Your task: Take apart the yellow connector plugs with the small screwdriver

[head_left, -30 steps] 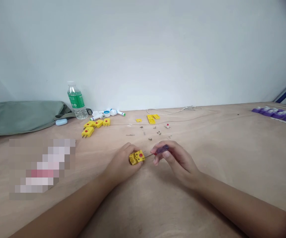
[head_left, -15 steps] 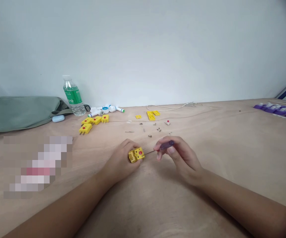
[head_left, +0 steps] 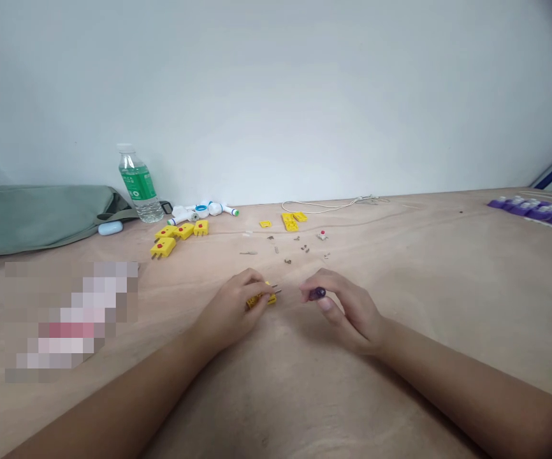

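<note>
My left hand is closed around a yellow plug, its fingers covering most of the body; two metal prongs point right. In my right hand is a screwdriver with a dark purple handle, its handle end turned toward me and its shaft hidden. A gap of bare tabletop separates the two hands. Just beyond them lie small metal parts, a metal pin and a white piece with a red button. Farther back are opened yellow plug shells.
Several yellow plugs sit at the back left, near white plastic fittings, a water bottle, a light-blue case and a green bag. A white cord lies along the wall. Purple racks stand at the far right.
The screwdriver has come away from the plug, its handle now turned toward me. My left fingers have moved over the plug's face, hiding its red button.
</note>
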Action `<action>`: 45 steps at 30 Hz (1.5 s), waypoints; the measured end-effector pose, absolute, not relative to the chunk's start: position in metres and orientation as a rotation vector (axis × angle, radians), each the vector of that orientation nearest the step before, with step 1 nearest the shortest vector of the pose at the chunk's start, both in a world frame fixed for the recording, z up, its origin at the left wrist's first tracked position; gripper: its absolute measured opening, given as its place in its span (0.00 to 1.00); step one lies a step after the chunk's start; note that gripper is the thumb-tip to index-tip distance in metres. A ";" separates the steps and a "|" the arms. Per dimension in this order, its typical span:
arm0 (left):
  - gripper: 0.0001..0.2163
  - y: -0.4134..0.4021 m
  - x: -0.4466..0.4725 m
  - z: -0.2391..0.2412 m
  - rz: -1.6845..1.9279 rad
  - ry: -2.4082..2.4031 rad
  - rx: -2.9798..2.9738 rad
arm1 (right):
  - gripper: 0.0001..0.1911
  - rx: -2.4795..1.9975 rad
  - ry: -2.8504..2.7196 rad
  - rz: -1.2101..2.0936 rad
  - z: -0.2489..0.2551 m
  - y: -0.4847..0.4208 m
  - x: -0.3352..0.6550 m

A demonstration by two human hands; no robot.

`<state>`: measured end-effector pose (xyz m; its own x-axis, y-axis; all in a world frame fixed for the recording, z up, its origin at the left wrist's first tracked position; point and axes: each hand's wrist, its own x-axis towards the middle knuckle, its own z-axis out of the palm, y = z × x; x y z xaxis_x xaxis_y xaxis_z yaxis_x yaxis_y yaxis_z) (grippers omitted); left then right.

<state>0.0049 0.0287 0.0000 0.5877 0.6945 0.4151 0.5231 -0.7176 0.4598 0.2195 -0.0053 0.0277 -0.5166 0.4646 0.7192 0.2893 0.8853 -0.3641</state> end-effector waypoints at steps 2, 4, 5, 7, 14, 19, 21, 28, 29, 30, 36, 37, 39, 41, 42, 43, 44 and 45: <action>0.10 0.029 0.005 0.006 0.747 1.002 2.602 | 0.13 -0.525 -2.181 0.204 0.028 -0.004 0.220; 0.10 0.031 0.005 0.015 0.583 1.004 2.689 | 0.13 -0.523 -2.180 0.186 0.029 -0.003 0.221; 0.10 0.033 0.006 0.020 0.488 0.997 2.737 | 0.13 -0.525 -2.174 0.182 0.029 -0.002 0.222; 0.10 0.036 0.006 0.031 0.330 0.961 2.822 | 0.13 -0.529 -2.165 0.175 0.029 -0.002 0.223; 0.11 0.045 0.009 0.051 0.017 0.782 3.081 | 0.13 -0.513 -2.163 0.145 0.033 -0.004 0.225; 0.09 0.052 0.016 0.048 -0.090 0.667 3.240 | 0.15 -0.483 -2.173 0.102 0.034 -0.003 0.226; 0.07 0.055 0.019 0.046 -0.110 0.637 3.277 | 0.15 -0.478 -2.177 0.100 0.034 -0.002 0.225; 0.08 0.060 0.024 0.041 -0.105 0.542 3.353 | 0.14 -0.479 -2.172 0.100 0.033 -0.001 0.226; 0.07 0.061 0.024 0.039 -0.096 0.532 3.359 | 0.14 -0.482 -2.173 0.102 0.033 -0.001 0.227; 0.07 0.061 0.024 0.038 -0.087 0.522 3.364 | 0.14 -0.488 -2.173 0.103 0.032 -0.001 0.228; 0.06 0.066 0.022 0.035 -0.028 0.463 3.353 | 0.12 -0.567 -2.173 0.135 0.032 0.002 0.230; 0.06 0.067 0.021 0.034 -0.012 0.450 3.344 | 0.12 -0.574 -2.174 0.151 0.032 0.002 0.230; 0.06 0.068 0.021 0.033 0.026 0.427 3.322 | 0.13 -0.587 -2.177 0.184 0.031 0.002 0.229; 0.06 0.069 0.020 0.031 0.066 0.404 3.294 | 0.12 -0.594 -2.185 0.215 0.030 0.003 0.228; 0.06 0.070 0.019 0.029 0.085 0.392 3.279 | 0.12 -0.594 -2.192 0.232 0.030 0.003 0.228; 0.07 0.070 0.019 0.027 0.104 0.383 3.263 | 0.11 -0.590 -2.202 0.245 0.030 0.004 0.227; 0.07 0.071 0.019 0.025 0.122 0.376 3.245 | 0.11 -0.583 -2.214 0.253 0.029 0.004 0.227; 0.07 0.071 0.018 0.022 0.139 0.374 3.226 | 0.11 -0.576 -2.230 0.259 0.029 0.005 0.227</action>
